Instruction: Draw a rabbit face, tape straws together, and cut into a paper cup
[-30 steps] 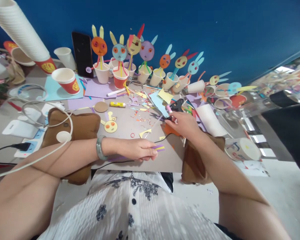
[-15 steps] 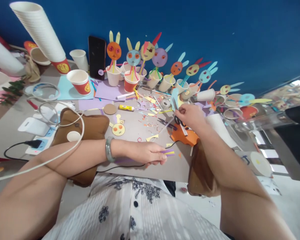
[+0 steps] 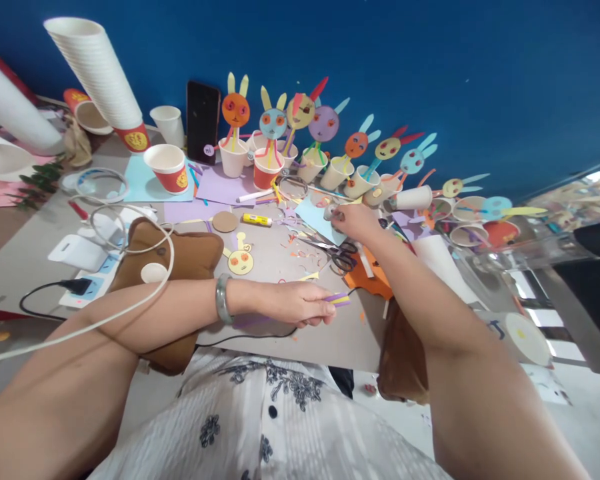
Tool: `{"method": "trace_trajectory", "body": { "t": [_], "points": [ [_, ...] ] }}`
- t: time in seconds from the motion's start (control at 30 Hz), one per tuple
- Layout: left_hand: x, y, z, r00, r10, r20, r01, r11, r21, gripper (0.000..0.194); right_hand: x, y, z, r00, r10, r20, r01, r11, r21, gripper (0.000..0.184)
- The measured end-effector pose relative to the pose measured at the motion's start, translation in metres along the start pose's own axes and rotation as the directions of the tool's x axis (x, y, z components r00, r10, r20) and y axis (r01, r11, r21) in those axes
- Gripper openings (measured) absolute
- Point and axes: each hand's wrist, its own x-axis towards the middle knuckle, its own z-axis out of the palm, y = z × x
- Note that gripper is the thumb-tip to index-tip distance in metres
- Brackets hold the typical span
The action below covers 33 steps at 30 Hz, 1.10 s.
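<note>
My left hand (image 3: 303,303) is closed around a small bundle of purple and yellow paper strips (image 3: 339,299), whose ends stick out past the fingers. My right hand (image 3: 357,223) reaches over the light blue paper (image 3: 313,213), its fingers closed on a small roll of clear tape (image 3: 329,213). Just below that hand lie black-handled scissors (image 3: 344,255), their blades pointing left. Orange paper (image 3: 369,275) is partly under the right forearm. A yellow paper rabbit head (image 3: 241,262) lies flat to the left, near a yellow glue stick (image 3: 257,220).
Paper rabbits in cups, such as an orange one (image 3: 236,110), line the blue wall. At left stand a tall cup stack (image 3: 97,73), a phone (image 3: 203,120) and a red cup (image 3: 167,168). A white cable (image 3: 167,260) crosses above my left forearm. Paper scraps (image 3: 300,253) litter the middle.
My right hand has let go of the scissors, which now lie on the table, and has moved slightly left to the tape. The light blue paper now lies flat. My left hand keeps the strips.
</note>
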Motion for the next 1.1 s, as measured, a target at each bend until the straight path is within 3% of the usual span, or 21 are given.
{"method": "trace_trajectory", "body": {
  "t": [0.13,0.2,0.23,0.3,0.33,0.37,0.47,0.57,0.63,0.83,0.93,1.03,1.1],
  "points": [
    [0.002,0.001,0.000,0.997,0.010,-0.078,-0.018,0.995,-0.098,0.030,0.006,0.000,-0.008,1.000,0.006,-0.028,-0.004,0.996,0.093,0.018],
    [0.002,0.001,-0.001,0.991,0.011,-0.131,-0.030,0.989,-0.148,0.029,0.003,0.002,-0.017,0.996,0.049,-0.080,-0.026,0.962,0.270,0.021],
    [0.003,0.000,-0.001,0.988,0.017,-0.155,-0.044,0.983,-0.176,0.028,0.001,0.002,-0.021,0.989,0.101,-0.110,-0.036,0.876,0.481,0.025],
    [0.004,-0.001,-0.002,0.981,0.033,-0.191,-0.076,0.971,-0.225,0.027,-0.008,-0.001,-0.029,0.986,0.143,-0.088,-0.004,0.543,0.840,0.041],
    [0.005,-0.002,-0.003,0.977,0.043,-0.210,-0.094,0.966,-0.241,0.027,-0.015,-0.005,-0.033,0.988,0.134,-0.081,0.025,0.381,0.924,0.050],
    [0.006,-0.003,-0.004,0.971,0.048,-0.234,-0.108,0.962,-0.250,0.027,-0.022,-0.009,-0.035,0.989,0.126,-0.078,0.042,0.271,0.962,0.057],
    [0.008,-0.002,-0.009,0.949,0.039,-0.312,-0.125,0.957,-0.261,0.027,-0.044,-0.025,-0.037,0.998,0.067,-0.020,0.014,0.096,0.995,0.059],
    [0.008,0.006,-0.015,0.920,0.030,-0.390,-0.148,0.949,-0.277,0.028,-0.063,-0.040,-0.032,0.998,0.054,-0.041,0.037,0.072,0.997,0.054],
    [0.006,0.013,-0.018,0.896,0.017,-0.443,-0.163,0.942,-0.293,0.029,-0.073,-0.047,-0.026,0.993,0.067,-0.098,0.090,0.108,0.990,0.048],
    [0.003,0.022,-0.027,0.722,0.063,-0.689,-0.320,0.913,-0.253,0.028,-0.099,-0.059,-0.014,0.970,0.052,-0.238,0.202,0.377,0.904,0.042],
    [0.001,0.023,-0.027,0.654,0.101,-0.750,-0.357,0.915,-0.187,0.025,-0.109,-0.067,-0.014,0.959,0.059,-0.279,0.234,0.392,0.890,0.041],
    [-0.002,0.024,-0.024,0.660,0.143,-0.737,-0.335,0.935,-0.119,0.024,-0.114,-0.072,-0.014,0.981,0.010,-0.191,0.180,0.296,0.938,0.041],
    [-0.004,0.022,-0.023,0.700,0.177,-0.692,-0.306,0.950,-0.067,0.024,-0.115,-0.072,-0.012,0.991,-0.004,-0.134,0.131,0.235,0.963,0.042]
  ]
}}
